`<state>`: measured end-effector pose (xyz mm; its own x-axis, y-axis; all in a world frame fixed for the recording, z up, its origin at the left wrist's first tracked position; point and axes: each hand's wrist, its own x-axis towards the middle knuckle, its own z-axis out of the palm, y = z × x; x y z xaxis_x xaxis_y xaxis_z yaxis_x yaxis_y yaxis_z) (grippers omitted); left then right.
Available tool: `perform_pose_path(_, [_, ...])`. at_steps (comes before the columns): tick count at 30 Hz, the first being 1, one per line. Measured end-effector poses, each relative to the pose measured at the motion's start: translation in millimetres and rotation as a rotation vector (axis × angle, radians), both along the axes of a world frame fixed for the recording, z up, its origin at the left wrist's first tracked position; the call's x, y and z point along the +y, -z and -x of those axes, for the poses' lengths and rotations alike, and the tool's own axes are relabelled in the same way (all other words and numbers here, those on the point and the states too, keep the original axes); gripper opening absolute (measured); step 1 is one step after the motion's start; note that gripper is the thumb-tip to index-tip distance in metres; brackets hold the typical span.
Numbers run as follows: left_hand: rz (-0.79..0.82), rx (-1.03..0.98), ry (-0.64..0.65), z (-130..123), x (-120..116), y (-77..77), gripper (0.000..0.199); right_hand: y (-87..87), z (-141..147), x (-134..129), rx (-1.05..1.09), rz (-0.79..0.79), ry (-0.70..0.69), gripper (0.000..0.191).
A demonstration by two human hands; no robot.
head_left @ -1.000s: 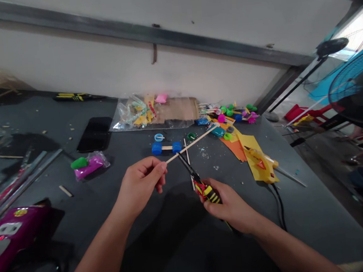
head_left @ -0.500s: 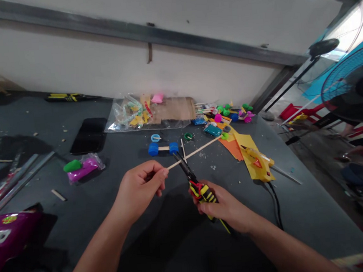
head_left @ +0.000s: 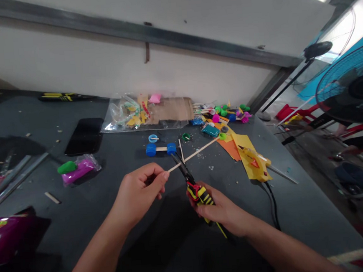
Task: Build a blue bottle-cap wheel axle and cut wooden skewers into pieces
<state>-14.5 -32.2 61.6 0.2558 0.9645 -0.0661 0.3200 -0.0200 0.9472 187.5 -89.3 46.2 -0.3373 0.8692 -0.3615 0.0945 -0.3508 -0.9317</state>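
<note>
Between thumb and fingers, my left hand (head_left: pixel 144 188) pinches the near end of a thin wooden stick (head_left: pixel 199 151) that slants away to the right. My right hand (head_left: pixel 217 208) is wrapped round the yellow-and-black handles of long-nose pliers (head_left: pixel 184 171). The plier jaws lie across the stick a little right of my left fingertips. Just beyond the jaw tips rests a stick with blue bottle caps (head_left: pixel 161 149) at both ends. A short stick piece (head_left: pixel 180 148) lies beside it, with a light blue cap ring (head_left: pixel 153 138) and a green cap (head_left: pixel 185 136) behind.
A yellow glue gun (head_left: pixel 256 163) with a black cord rests on yellow paper at right. Along the wall lie a clear plastic bag (head_left: pixel 120 115) and colourful small parts. A phone (head_left: pixel 84 136), a purple clay packet (head_left: pixel 80 169) and a purple device (head_left: pixel 10 241) are at left.
The view has shifted slightly, moving the table items a little left. Both hands keep their holds on the stick and pliers, in nearly the same pose.
</note>
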Motion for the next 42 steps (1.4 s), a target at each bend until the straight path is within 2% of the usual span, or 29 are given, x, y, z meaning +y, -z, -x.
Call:
perform_pose_path(12, [0.134, -0.11, 0.046, -2, 1, 3.2, 0.036, 1.0, 5, -6, -0.113, -0.149, -0.021, 0.023])
perform_pose_path(16, [0.154, -0.13, 0.002, -5, 0, 1.3, 0.031, 2.2, 6, -5, -0.069, -0.102, -0.005, 0.025])
perform_pose_path(22, [0.084, -0.084, -0.042, -3, 1, 1.4, 0.023, 2.3, 7, -2, -0.002, -0.006, -0.021, 0.026])
perform_pose_path(35, [-0.14, 0.204, 0.085, 7, 2, 0.8, 0.028, 3.5, 4, -4, 0.109, 0.052, 0.005, 0.033])
perform_pose_path(42, [-0.089, 0.165, 0.217, 10, 2, -2.4, 0.028, 1.3, 1, -7, 0.113, 0.006, -0.035, 0.036])
